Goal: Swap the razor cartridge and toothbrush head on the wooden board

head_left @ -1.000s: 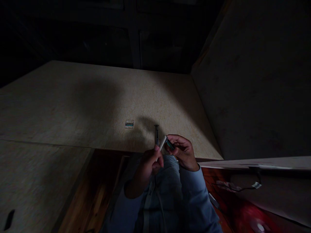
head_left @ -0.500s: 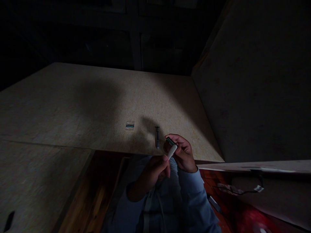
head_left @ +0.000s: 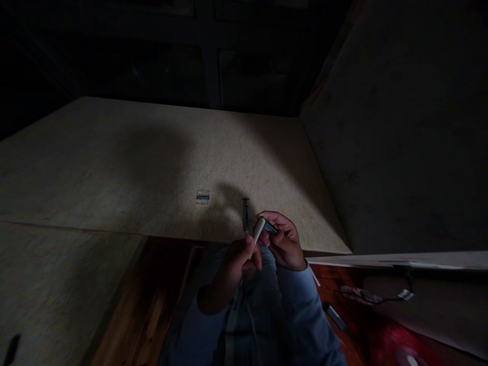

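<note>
My left hand (head_left: pixel 237 260) is closed around the lower part of a white handle (head_left: pixel 258 231), which slants up to the right. In my right hand (head_left: pixel 286 243), the fingers pinch a dark razor cartridge (head_left: pixel 271 227) with a green strip, right beside the handle's upper end. Whether cartridge and handle are joined, I cannot tell. Just beyond my hands a slim razor handle (head_left: pixel 246 216) lies on the tabletop, its near end close to my left thumb. Farther left sits a small clear case (head_left: pixel 203 202) with a teal-striped cartridge in it.
The pale tabletop (head_left: pixel 160 147) is dimly lit and crossed by shadows. A tall panel (head_left: pixel 396 132) rises along its right side. Below right, a dark cable (head_left: pixel 385 301) and a small grey object (head_left: pixel 335 317) are near the reddish floor. A lower pale surface (head_left: pixel 57 284) lies at left.
The white handle has shifted left and stands steeper. The cartridge has turned from across the handle's upper end to its right side. Both hands have moved slightly left.
</note>
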`<action>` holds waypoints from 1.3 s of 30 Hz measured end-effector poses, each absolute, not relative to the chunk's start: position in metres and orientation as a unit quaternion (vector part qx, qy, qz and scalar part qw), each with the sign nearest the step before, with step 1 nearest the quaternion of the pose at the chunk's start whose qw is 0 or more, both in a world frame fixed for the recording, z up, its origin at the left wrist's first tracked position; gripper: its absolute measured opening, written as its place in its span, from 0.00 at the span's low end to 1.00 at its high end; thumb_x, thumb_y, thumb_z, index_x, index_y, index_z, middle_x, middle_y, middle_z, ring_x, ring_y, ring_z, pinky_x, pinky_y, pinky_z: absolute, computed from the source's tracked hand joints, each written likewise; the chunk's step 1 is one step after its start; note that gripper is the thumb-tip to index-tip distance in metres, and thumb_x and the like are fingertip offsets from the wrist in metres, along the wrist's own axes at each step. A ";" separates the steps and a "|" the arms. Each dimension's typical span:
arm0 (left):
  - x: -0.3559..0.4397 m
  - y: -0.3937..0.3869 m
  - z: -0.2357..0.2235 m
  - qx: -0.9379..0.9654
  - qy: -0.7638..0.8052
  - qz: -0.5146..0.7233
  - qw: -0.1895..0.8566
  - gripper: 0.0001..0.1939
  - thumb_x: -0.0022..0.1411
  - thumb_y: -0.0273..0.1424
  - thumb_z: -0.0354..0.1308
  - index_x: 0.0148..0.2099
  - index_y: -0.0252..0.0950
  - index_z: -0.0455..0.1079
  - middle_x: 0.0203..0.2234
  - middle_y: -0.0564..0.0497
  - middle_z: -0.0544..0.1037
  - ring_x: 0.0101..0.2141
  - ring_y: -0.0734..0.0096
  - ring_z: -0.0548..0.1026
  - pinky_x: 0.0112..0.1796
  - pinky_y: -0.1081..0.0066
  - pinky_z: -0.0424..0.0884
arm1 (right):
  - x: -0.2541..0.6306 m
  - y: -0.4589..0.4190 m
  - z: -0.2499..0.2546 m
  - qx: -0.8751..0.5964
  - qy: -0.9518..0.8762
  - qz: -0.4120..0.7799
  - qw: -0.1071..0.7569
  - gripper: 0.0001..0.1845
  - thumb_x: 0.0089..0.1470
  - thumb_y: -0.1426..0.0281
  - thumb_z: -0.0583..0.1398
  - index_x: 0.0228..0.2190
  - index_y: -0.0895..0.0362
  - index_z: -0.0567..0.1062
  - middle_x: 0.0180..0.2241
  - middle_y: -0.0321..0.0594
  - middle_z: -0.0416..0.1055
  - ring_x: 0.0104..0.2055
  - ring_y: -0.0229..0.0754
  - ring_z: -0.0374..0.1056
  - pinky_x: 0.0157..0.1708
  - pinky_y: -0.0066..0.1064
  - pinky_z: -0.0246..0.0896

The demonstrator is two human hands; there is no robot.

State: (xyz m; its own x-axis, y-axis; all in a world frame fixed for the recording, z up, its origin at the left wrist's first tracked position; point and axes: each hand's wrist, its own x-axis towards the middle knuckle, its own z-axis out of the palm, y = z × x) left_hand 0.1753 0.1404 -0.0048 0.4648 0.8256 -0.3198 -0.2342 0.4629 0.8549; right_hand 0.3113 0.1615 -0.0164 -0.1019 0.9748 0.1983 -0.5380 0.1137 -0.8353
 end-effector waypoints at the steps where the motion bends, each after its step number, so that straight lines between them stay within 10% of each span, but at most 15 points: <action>1: 0.175 0.141 -0.005 0.384 0.384 0.344 0.766 0.40 0.47 0.72 0.52 0.19 0.35 0.63 0.10 0.61 0.47 0.12 0.82 0.46 0.17 0.73 0.41 | 0.311 0.162 -0.017 -0.260 -0.419 0.612 0.618 0.25 0.49 0.51 0.70 0.44 0.54 0.81 0.21 0.32 0.63 0.20 0.32 0.53 0.23 0.27 0.48; 39: 0.173 0.143 -0.003 0.405 0.409 0.349 0.739 0.38 0.53 0.69 0.51 0.19 0.37 0.62 0.12 0.59 0.47 0.16 0.78 0.48 0.21 0.70 0.42 | 0.312 0.164 -0.013 -0.298 -0.401 0.607 0.618 0.28 0.44 0.50 0.72 0.42 0.54 0.80 0.22 0.32 0.64 0.21 0.33 0.53 0.24 0.28 0.49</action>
State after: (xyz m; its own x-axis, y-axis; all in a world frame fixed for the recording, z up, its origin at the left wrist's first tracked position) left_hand 0.1729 0.1430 -0.0035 0.4209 0.8480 -0.3220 -0.1839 0.4274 0.8852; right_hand 0.3124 0.1640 -0.0127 -0.0582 0.9892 0.1343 -0.5111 0.0860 -0.8552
